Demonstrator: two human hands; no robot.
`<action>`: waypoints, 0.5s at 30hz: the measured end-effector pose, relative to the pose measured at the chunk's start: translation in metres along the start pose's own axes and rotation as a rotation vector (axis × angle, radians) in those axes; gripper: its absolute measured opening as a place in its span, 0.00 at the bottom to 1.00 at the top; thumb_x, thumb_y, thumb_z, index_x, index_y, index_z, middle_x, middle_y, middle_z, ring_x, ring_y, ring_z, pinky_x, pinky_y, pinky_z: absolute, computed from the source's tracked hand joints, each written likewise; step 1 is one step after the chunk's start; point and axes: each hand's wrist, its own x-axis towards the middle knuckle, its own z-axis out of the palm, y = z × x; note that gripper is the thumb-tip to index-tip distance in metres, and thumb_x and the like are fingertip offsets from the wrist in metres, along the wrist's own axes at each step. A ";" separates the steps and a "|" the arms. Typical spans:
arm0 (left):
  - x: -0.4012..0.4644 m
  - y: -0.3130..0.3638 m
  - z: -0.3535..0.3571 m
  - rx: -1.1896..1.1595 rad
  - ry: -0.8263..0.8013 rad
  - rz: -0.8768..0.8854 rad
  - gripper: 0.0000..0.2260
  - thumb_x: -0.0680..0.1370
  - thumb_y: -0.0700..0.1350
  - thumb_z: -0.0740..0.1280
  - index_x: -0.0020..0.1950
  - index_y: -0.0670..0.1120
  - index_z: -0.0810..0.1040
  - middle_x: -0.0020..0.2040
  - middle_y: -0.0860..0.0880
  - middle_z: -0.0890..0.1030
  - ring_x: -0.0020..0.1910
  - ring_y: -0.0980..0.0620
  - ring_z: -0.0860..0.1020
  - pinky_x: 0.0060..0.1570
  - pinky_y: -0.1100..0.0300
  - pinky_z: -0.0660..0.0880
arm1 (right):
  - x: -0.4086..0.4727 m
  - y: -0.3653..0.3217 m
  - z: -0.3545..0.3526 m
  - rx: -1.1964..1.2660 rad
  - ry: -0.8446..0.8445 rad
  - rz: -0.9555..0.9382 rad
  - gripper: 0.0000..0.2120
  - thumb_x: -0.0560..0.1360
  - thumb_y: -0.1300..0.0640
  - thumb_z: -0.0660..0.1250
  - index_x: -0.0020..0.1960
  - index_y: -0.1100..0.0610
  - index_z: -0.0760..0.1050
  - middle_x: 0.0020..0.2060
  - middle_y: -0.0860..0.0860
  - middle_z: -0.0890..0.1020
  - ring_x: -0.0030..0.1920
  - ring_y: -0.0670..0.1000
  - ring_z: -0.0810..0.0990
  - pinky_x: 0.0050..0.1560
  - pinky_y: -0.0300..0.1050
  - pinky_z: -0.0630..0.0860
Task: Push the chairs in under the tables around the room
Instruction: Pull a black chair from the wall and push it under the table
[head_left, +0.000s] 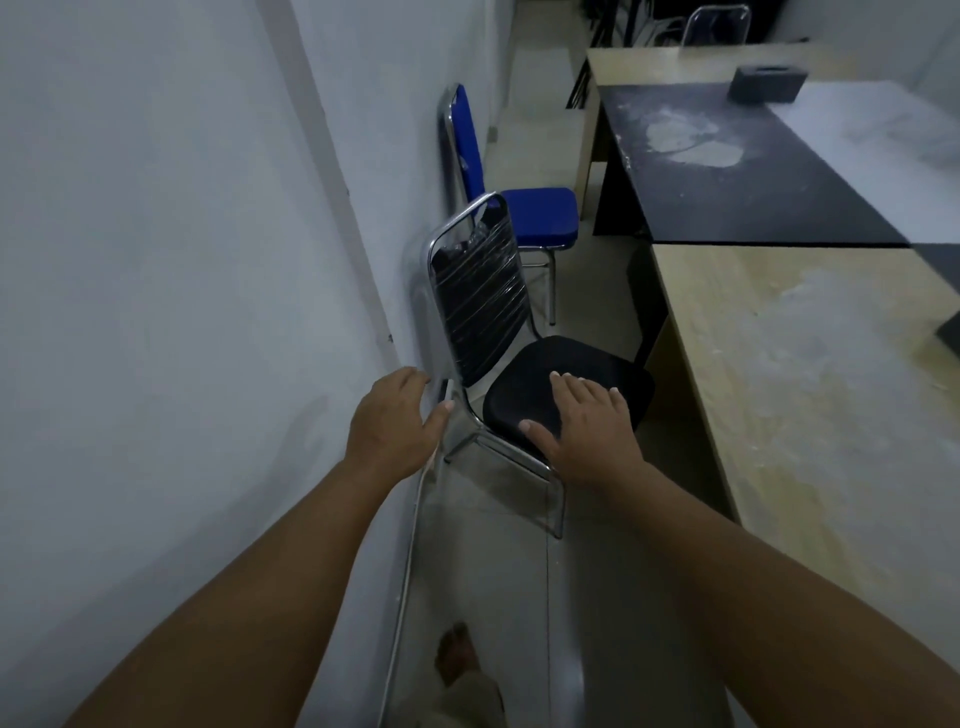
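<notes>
1. The person is dealing with the black chair (511, 353), which is standing against the wall (208, 234) with its seat facing the wooden tabletop (810, 395) at 3 o'clock. I judge the step in hand to be taking hold of this chair so as to push it under.
2. The right hand (582, 431) is lying flat on the near part of the black seat, its fingers (569, 387) straight and slightly spread, pressing down and gripping nothing.
3. The left hand (397, 415) is hovering at 9 o'clock of the chair, just beside the chrome post of the backrest. Its fingers are loosely opened and partly hidden behind the hand; whether the thumb is touching the frame I cannot tell.
4. Relative to the fingers, the backrest is rising at 12 o'clock of the left hand, and the seat is spreading out under and beyond the right fingertips toward 1 o'clock.
5. The front edge of the seat is sitting near the edge of the tabletop, not yet under it.
6. The next move probably calls for the left hand closing on the backrest frame, then both hands sliding the chair toward 3 o'clock, keeping its legs level on the floor (498, 597).
7. A blue chair (519, 208) is waiting at 12 o'clock, also by the wall and out from the dark tabletop (753, 176), so more of the task seems to be remaining.
</notes>
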 end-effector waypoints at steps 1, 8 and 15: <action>0.012 -0.003 0.000 -0.006 0.004 0.014 0.27 0.77 0.60 0.58 0.67 0.41 0.74 0.65 0.43 0.76 0.64 0.43 0.73 0.61 0.52 0.69 | 0.010 0.000 -0.001 -0.001 0.002 0.008 0.38 0.78 0.31 0.49 0.79 0.53 0.50 0.78 0.52 0.59 0.77 0.54 0.54 0.76 0.59 0.48; 0.107 -0.030 -0.004 0.002 0.027 0.069 0.23 0.80 0.57 0.62 0.67 0.42 0.73 0.65 0.43 0.76 0.64 0.44 0.72 0.61 0.50 0.70 | 0.087 -0.012 -0.006 0.003 0.045 0.039 0.38 0.78 0.32 0.50 0.79 0.54 0.52 0.77 0.52 0.59 0.77 0.55 0.54 0.76 0.60 0.49; 0.174 -0.045 0.010 -0.033 0.013 0.089 0.21 0.80 0.54 0.62 0.66 0.41 0.74 0.63 0.43 0.76 0.62 0.44 0.73 0.59 0.52 0.71 | 0.135 -0.010 -0.002 0.008 0.045 0.067 0.36 0.78 0.32 0.50 0.79 0.53 0.53 0.77 0.52 0.60 0.77 0.55 0.55 0.76 0.61 0.50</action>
